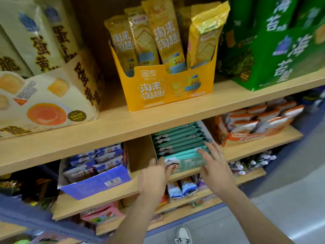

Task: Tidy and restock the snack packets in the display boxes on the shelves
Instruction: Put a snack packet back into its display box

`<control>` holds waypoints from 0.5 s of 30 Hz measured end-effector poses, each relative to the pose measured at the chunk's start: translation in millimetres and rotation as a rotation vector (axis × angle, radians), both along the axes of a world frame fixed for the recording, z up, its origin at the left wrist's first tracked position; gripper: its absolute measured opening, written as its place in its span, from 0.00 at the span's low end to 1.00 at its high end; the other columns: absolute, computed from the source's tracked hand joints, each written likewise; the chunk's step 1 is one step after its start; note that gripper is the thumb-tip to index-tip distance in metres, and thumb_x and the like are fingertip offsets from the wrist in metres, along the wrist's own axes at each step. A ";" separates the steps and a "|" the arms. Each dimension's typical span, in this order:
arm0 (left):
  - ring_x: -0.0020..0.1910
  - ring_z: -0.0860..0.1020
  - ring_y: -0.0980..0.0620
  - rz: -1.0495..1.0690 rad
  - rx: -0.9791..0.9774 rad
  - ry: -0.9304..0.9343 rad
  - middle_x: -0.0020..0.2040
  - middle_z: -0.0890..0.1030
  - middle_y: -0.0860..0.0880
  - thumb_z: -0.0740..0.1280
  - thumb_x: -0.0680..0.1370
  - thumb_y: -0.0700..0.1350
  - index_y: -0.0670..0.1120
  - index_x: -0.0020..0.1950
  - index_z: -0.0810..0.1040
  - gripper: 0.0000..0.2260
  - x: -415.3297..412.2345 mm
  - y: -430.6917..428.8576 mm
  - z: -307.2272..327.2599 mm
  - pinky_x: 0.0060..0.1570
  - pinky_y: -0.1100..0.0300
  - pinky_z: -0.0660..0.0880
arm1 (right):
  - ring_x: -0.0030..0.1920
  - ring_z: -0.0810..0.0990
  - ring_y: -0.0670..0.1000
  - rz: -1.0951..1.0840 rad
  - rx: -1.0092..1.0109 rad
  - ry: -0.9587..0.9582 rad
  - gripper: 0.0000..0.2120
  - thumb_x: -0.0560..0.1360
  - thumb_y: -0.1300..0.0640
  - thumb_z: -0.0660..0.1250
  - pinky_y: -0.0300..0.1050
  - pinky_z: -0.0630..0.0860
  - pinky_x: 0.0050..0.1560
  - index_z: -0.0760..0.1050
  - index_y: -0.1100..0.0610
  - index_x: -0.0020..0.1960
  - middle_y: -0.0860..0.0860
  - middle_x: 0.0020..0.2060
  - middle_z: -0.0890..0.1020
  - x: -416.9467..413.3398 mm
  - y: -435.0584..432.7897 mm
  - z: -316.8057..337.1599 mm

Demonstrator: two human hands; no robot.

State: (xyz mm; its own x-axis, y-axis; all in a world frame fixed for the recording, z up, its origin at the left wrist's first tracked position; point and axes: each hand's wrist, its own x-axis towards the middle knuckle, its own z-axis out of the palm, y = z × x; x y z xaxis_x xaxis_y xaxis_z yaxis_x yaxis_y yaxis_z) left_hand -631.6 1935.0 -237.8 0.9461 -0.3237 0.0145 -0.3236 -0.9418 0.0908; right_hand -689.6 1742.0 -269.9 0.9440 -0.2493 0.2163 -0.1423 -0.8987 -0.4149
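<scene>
A teal display box (186, 162) full of teal snack packets (179, 138) stands on the second shelf. My left hand (154, 178) lies against the box's front left corner, fingers spread over its front face. My right hand (215, 167) reaches to the box's front right, its straight fingers touching the frontmost packets. Neither hand grips anything. A blue display box (98, 184) with blue-and-white packets sits askew to the left. Above, a yellow display box (167, 87) holds tall yellow packets (166, 37).
An orange box (246, 136) of packets sits right of the teal one. Cream egg-yolk snack boxes (45, 95) and green seaweed boxes (281, 55) flank the yellow box on the upper shelf. Lower shelves hold more packets. My shoe (182, 235) shows on the grey floor.
</scene>
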 end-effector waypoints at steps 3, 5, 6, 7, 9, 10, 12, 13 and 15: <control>0.64 0.71 0.48 0.038 -0.044 -0.015 0.68 0.69 0.49 0.55 0.81 0.59 0.54 0.75 0.61 0.23 -7.5 2.1 -3.4 0.56 0.55 0.73 | 0.72 0.64 0.51 -0.076 0.212 -0.061 0.25 0.78 0.64 0.63 0.45 0.70 0.63 0.67 0.48 0.72 0.44 0.73 0.63 -16.0 -25.1 19.0; 0.72 0.61 0.46 0.046 -0.085 -0.009 0.74 0.61 0.47 0.61 0.80 0.53 0.54 0.77 0.58 0.26 -25.4 -1.5 5.5 0.66 0.50 0.67 | 0.57 0.76 0.47 -0.273 0.529 -0.089 0.22 0.78 0.65 0.64 0.48 0.75 0.54 0.69 0.48 0.69 0.45 0.69 0.69 -31.9 -49.0 35.6; 0.74 0.58 0.46 0.017 -0.107 0.004 0.76 0.58 0.47 0.62 0.79 0.51 0.54 0.77 0.57 0.27 -35.5 -5.8 12.0 0.69 0.49 0.63 | 0.52 0.76 0.48 -0.399 0.753 -0.124 0.20 0.79 0.65 0.64 0.51 0.76 0.50 0.71 0.49 0.68 0.49 0.66 0.72 -40.4 -60.0 44.9; 0.75 0.56 0.46 -0.042 -0.116 0.017 0.78 0.55 0.47 0.62 0.79 0.48 0.55 0.77 0.57 0.27 -43.1 -12.9 18.7 0.70 0.49 0.61 | 0.50 0.77 0.50 -0.521 0.982 -0.174 0.18 0.79 0.64 0.64 0.52 0.76 0.47 0.72 0.51 0.66 0.52 0.62 0.75 -47.5 -71.2 54.2; 0.75 0.58 0.48 -0.215 -0.124 0.036 0.78 0.58 0.49 0.62 0.79 0.44 0.54 0.75 0.63 0.24 -53.2 -30.9 28.6 0.71 0.51 0.62 | 0.48 0.78 0.54 -0.683 1.304 -0.216 0.13 0.80 0.63 0.64 0.48 0.76 0.43 0.74 0.55 0.64 0.56 0.55 0.78 -58.7 -94.6 70.3; 0.72 0.64 0.48 -0.305 -0.142 0.044 0.75 0.64 0.50 0.66 0.77 0.44 0.54 0.72 0.70 0.23 -56.0 -41.9 33.9 0.68 0.51 0.67 | 0.49 0.80 0.54 -0.716 1.363 -0.196 0.12 0.80 0.62 0.64 0.47 0.76 0.43 0.75 0.56 0.63 0.56 0.53 0.80 -63.1 -106.8 76.1; 0.56 0.78 0.51 -0.430 -0.149 0.031 0.60 0.79 0.53 0.79 0.64 0.44 0.54 0.55 0.83 0.21 -56.4 -65.5 42.4 0.50 0.55 0.79 | 0.53 0.81 0.54 -0.722 1.406 -0.142 0.09 0.80 0.59 0.64 0.48 0.77 0.45 0.77 0.53 0.59 0.54 0.55 0.82 -69.0 -129.6 82.9; 0.48 0.80 0.53 -0.463 -0.127 0.014 0.53 0.82 0.55 0.81 0.58 0.44 0.54 0.48 0.85 0.20 -56.2 -76.2 44.8 0.40 0.58 0.80 | 0.55 0.82 0.54 -0.709 1.407 -0.126 0.07 0.80 0.57 0.64 0.48 0.77 0.45 0.77 0.51 0.57 0.54 0.56 0.82 -70.2 -140.1 85.9; 0.46 0.79 0.53 -0.498 -0.156 0.004 0.49 0.82 0.56 0.80 0.60 0.42 0.53 0.46 0.85 0.17 -54.5 -100.9 49.9 0.35 0.60 0.79 | 0.59 0.80 0.53 -0.679 1.386 -0.114 0.07 0.81 0.55 0.63 0.48 0.77 0.47 0.76 0.50 0.57 0.52 0.58 0.81 -67.7 -159.1 94.9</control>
State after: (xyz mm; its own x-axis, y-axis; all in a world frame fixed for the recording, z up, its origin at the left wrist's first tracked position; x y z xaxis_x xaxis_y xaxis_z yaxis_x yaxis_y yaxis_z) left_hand -686.1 1834.1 -188.0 0.6781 -0.7287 0.0955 -0.7284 -0.6489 0.2200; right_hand -757.3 1582.9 -175.0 0.5693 -0.6689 -0.4780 -0.2609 0.4044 -0.8766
